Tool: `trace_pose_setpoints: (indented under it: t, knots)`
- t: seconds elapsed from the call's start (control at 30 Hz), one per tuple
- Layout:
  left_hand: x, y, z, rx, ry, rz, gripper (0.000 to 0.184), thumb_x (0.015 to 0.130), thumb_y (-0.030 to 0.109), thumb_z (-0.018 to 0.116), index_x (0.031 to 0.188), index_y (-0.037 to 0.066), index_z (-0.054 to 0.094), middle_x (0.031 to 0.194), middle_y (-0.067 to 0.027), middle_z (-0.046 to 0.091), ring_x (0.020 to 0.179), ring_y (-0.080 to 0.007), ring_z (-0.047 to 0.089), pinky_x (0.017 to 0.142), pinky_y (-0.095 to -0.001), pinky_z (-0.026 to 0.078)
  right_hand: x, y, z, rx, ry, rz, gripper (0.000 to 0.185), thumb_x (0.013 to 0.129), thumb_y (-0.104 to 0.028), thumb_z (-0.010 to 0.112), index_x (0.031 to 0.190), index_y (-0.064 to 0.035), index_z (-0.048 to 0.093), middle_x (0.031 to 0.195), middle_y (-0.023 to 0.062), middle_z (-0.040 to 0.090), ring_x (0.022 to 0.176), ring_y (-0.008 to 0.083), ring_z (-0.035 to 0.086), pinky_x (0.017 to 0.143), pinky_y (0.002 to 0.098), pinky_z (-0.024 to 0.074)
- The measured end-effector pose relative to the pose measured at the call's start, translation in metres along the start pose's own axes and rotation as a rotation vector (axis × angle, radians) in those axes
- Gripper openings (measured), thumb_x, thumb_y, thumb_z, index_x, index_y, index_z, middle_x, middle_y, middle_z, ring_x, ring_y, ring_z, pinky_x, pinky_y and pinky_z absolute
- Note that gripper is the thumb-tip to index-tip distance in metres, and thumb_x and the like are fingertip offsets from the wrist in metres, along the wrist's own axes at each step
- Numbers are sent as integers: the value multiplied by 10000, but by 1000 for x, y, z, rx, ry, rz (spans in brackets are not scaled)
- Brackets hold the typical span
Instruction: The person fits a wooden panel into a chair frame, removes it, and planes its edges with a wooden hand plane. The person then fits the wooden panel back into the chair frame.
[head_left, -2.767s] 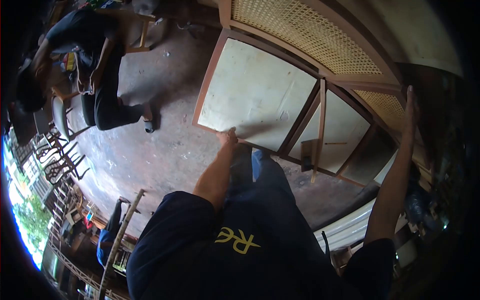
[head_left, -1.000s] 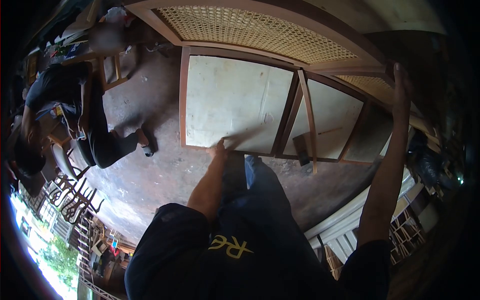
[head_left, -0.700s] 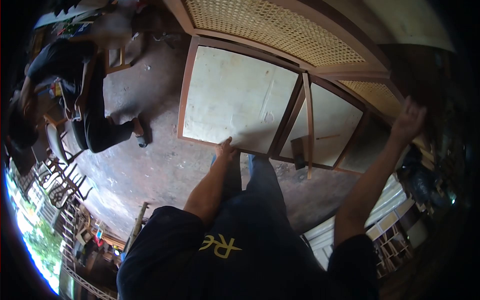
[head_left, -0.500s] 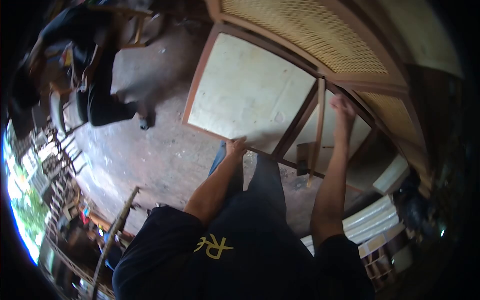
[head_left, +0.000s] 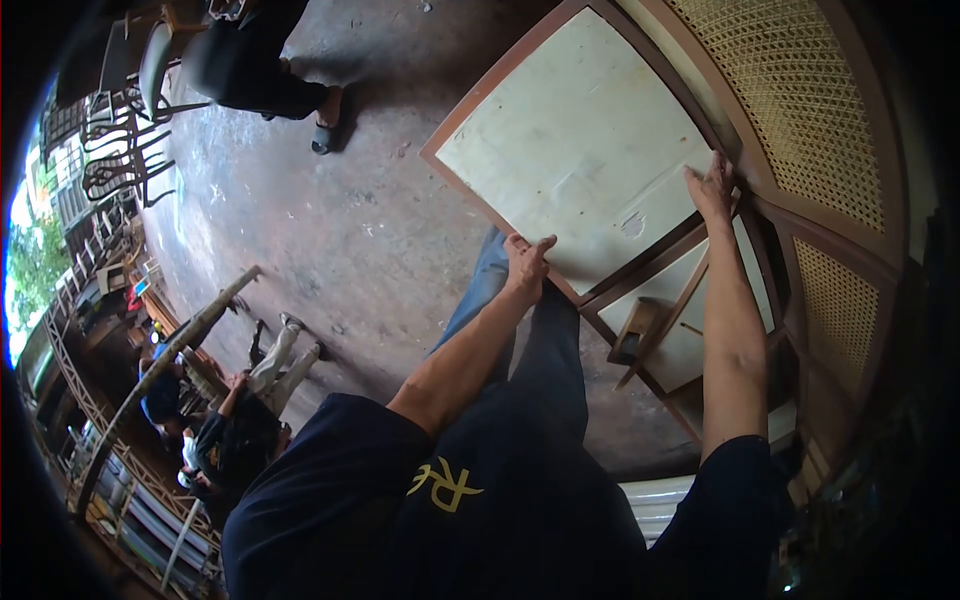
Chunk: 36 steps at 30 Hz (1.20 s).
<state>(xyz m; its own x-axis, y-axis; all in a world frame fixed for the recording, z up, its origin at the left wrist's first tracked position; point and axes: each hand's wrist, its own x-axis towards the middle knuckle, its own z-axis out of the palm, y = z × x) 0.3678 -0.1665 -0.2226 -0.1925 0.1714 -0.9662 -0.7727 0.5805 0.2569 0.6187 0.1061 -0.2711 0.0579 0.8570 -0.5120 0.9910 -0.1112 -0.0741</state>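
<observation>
A brown wooden frame holds a large white panel and a smaller white panel. My left hand grips the frame's near edge, its thumb reaching over the white panel. At the far edge, near the middle crossbar, my right hand is closed on the frame's rail. Across the smaller panel lies a loose wooden strip, beside a small wooden block and a pencil-like stick. A woven cane panel in a brown frame rises along the far side.
A person in dark trousers is at the upper left, near stacked chair frames. More people are at the lower left, behind a slanting wooden pole. Long white lengths lie at the lower right.
My right hand has come from the cane-panel side down to the frame's far rail. My left hand stays at the near edge. The view has turned, shifting the frame up and right.
</observation>
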Motion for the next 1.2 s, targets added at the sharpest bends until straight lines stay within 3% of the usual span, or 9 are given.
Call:
trace_pose_setpoints:
  t: [0.07,0.27,0.43,0.73,0.83,0.87,1.03,1.13,1.2]
  knots:
    - [-9,7,3,-6,40,8,662,786,199,760,1259,153,299,1145,-57,511,997,-194,496,737,-343,418,2,-5,-10,-5,-22,15,792,825,-501,653,1473,-154,358,1487,167,378,1365,380,371,1078,530,369]
    - [-1,-7,-13,-165,-81,46,456,844,316,700,1156,96,449,1079,-98,548,989,-257,576,763,-404,497,8,0,-67,176,5,-130,643,810,-569,647,1176,-45,572,1176,211,600,1151,379,549,956,445,449]
    - [-23,-7,-13,-379,7,199,418,868,389,668,1056,53,505,985,-115,544,899,-254,561,731,-439,497,-35,5,-107,169,20,-344,581,786,-496,728,984,12,526,935,147,586,854,276,557,787,396,462]
    - [-146,6,-58,-437,180,194,317,960,332,548,1039,33,620,937,-74,603,780,-199,597,654,-358,494,-178,-18,-203,828,-375,-325,386,801,-140,747,1113,9,574,1050,107,648,973,141,586,865,299,471]
    - [-114,-52,-110,-217,140,361,432,994,377,512,1238,30,593,1195,-96,630,1042,-281,621,914,-423,494,-251,-58,-206,1046,-332,-541,515,795,-143,747,1244,19,552,1175,102,620,1097,164,561,975,297,423]
    - [-108,-62,-120,-446,98,277,433,1003,368,501,1244,16,578,1193,-101,631,1039,-286,623,919,-416,495,-273,-77,-202,1032,-330,-517,588,782,-159,758,1300,11,536,1229,87,584,1143,162,525,1029,292,375]
    - [-49,-130,-205,-656,171,133,527,975,414,514,1299,-1,546,1209,-131,622,1046,-260,619,930,-385,485,-338,-180,-151,968,-503,-614,505,810,-194,716,1252,1,568,1090,75,642,990,138,582,914,267,443]
    - [-20,-167,-271,-367,104,54,576,940,448,551,1324,19,529,1233,-169,614,1079,-293,609,952,-379,466,-358,-238,-85,776,-452,-749,469,821,-158,688,1227,49,576,998,102,670,913,140,615,840,273,483]
    - [41,-252,-315,56,256,377,628,910,487,572,1345,37,521,1254,-201,603,1104,-318,599,962,-387,456,-366,-264,-34,700,-521,-668,453,814,-158,678,1211,40,588,929,92,677,767,130,630,642,253,514]
